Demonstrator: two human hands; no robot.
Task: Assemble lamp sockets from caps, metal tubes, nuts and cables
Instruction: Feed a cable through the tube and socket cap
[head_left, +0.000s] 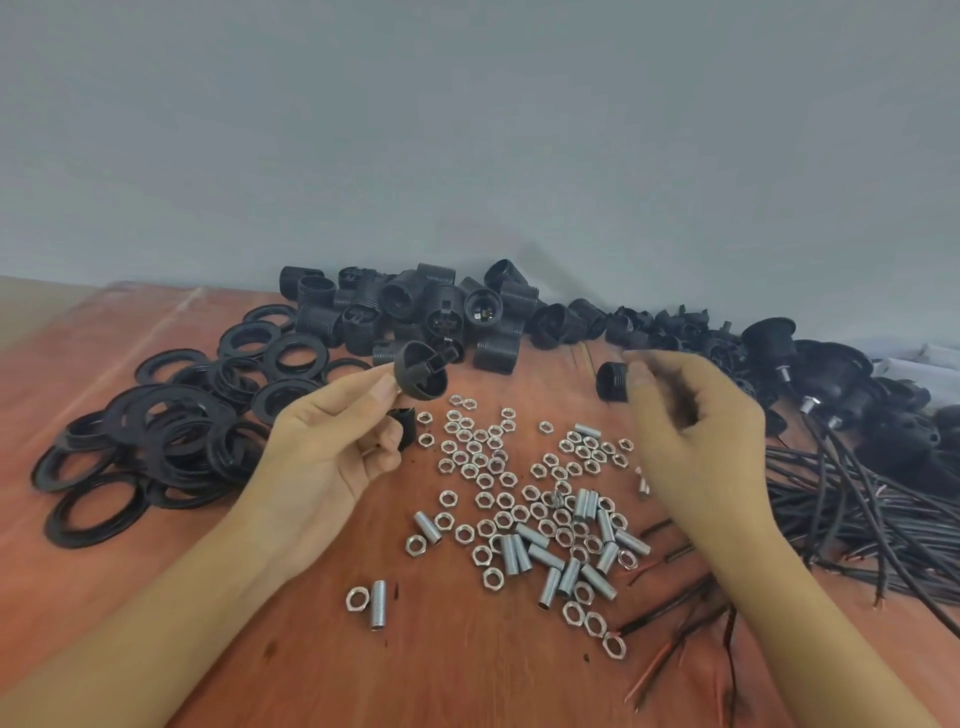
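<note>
The left hand (332, 441) pinches one black socket cap (421, 371) between thumb and forefinger, raised over the far edge of the nut pile. Its lower fingers curl round a second black threaded piece (402, 428). The right hand (696, 410) is blurred, fingers bent, above the right side of the nuts. A black threaded collar (610, 382) sits just beside its fingertips, and I cannot tell whether the hand grips it.

On the wooden table (467, 670), loose hex nuts (483, 467) lie scattered in the middle, too many to count, with threaded metal tubes (550, 553) mixed in nearer. One nut (357, 598) and one tube (378, 604) lie apart, near left. Black rings (156, 431) are heaped on the left, socket bodies (415, 312) at the far centre, and black cables (857, 509) on the right.
</note>
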